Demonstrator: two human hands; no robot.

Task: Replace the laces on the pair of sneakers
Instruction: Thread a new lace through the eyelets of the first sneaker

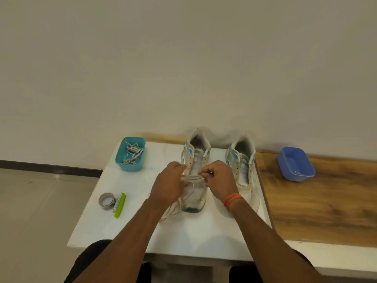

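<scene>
1. Both hands are on the left sneaker (pixel 194 180), which sits toes toward the person on the white board (pixel 204 227). The right sneaker (pixel 242 170) stands just beside it with bare eyelets, no lace in it as far as I can see.
2. Left hand (pixel 169 184) has its fingers curled, pinching the lace (pixel 192 177) at the left eyelet row. Right hand (pixel 219 179) pinches the other side of the same lace between thumb and fingertips. A short run crosses the tongue between them.
3. The rest of the lace trails loose off the toe onto the board.
4. Handling-wise, I'd guess the lace is light and floppy, so grab right near the tip or it just bends at the eyelet. The shoe looks light too and will probably slide unless one hand steadies it.
5. Teal tub (pixel 130 154) back left holds a tangle of laces; blue tub (pixel 295 164) on the right looks nearly empty.
</scene>
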